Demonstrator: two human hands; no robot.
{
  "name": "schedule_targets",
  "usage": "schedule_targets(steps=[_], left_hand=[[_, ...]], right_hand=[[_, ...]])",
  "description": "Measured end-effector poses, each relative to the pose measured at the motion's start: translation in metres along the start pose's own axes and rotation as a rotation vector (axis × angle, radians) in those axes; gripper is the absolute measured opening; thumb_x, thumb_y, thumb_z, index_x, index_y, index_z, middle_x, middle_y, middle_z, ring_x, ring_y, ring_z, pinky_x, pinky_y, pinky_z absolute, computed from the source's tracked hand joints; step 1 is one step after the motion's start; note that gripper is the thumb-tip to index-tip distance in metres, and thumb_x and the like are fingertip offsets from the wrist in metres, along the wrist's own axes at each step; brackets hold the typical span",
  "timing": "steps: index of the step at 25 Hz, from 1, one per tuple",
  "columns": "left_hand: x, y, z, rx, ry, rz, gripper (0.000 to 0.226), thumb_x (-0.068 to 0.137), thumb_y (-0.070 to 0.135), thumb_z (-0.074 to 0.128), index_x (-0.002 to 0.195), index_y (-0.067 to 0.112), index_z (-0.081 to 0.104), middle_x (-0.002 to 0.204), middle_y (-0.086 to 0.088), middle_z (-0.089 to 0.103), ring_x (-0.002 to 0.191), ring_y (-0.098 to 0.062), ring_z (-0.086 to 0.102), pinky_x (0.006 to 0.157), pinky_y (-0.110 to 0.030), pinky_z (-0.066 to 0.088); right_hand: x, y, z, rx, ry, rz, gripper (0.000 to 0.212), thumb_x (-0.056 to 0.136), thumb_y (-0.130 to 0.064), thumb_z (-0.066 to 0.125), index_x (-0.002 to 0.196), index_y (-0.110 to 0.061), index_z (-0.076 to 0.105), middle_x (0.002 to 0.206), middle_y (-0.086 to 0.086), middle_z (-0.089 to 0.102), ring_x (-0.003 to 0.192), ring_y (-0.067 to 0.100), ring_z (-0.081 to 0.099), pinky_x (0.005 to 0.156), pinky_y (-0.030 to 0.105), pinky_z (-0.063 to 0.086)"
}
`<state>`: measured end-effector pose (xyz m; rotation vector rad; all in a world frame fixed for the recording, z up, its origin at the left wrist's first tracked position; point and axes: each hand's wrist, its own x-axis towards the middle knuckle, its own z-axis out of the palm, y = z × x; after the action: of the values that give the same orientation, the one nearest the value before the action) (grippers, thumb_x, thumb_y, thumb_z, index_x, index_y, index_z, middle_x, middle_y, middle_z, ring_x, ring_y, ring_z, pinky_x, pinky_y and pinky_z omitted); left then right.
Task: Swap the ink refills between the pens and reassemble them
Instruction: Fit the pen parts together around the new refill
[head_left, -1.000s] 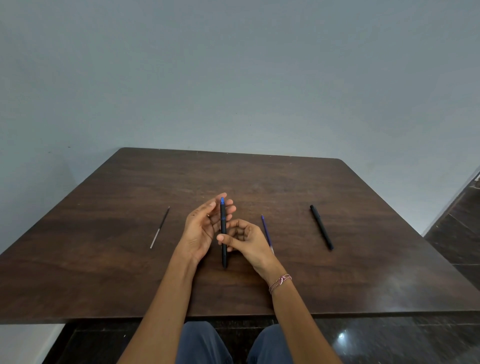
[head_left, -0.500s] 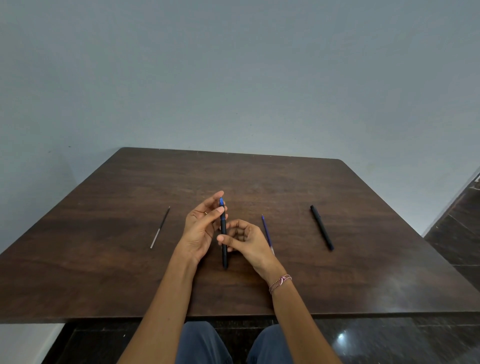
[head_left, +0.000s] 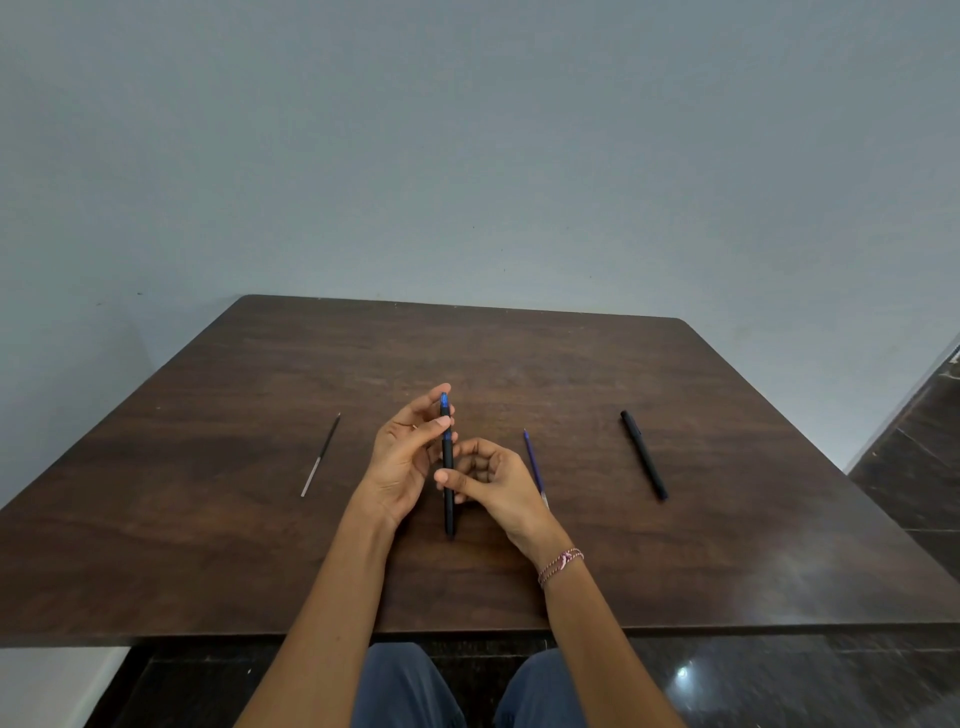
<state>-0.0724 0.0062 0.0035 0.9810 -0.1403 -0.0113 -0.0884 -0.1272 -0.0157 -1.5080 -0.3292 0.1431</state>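
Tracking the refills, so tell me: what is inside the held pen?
Only a blue end shows atop the black pen; its opaque barrel hides anything inside.

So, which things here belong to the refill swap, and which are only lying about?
Belong to the job: held pen, in left hand and right hand; black pen; blue refill; thin dark refill.
Not part of it: wooden table; wrist bracelet.

The left hand (head_left: 402, 462) pinches the blue-ended pen (head_left: 448, 499) near its top; the right hand (head_left: 498, 483) grips its middle. Just right of the grip lies a blue refill (head_left: 532, 460), farther right a black pen (head_left: 643, 454), well left a dark refill (head_left: 321, 454).
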Motion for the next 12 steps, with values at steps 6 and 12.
schedule_targets(steps=[6,12], left_hand=[[0.0016,-0.0007,-0.0029,-0.010,-0.008,-0.007,0.032,0.088,-0.001,0.045,0.107,0.015,0.065,0.093,-0.001,0.068,0.086,-0.011,0.062,0.072,-0.022,0.054],[0.0023,-0.0001,-0.0010,0.022,0.020,-0.019,0.039,0.087,-0.009,0.040,0.105,0.014,0.065,0.086,0.001,0.068,0.086,-0.011,0.062,0.071,-0.021,0.055]], right_hand=[[-0.0001,-0.0013,0.0002,0.007,-0.005,0.004,0.023,0.078,-0.005,0.073,0.097,-0.011,0.063,0.087,0.008,0.068,0.073,0.009,0.066,0.063,0.019,0.053],[0.0001,-0.0026,-0.0002,0.000,-0.005,0.006,0.024,0.078,-0.004,0.073,0.098,-0.010,0.062,0.086,0.006,0.068,0.072,0.008,0.065,0.063,0.019,0.053]])
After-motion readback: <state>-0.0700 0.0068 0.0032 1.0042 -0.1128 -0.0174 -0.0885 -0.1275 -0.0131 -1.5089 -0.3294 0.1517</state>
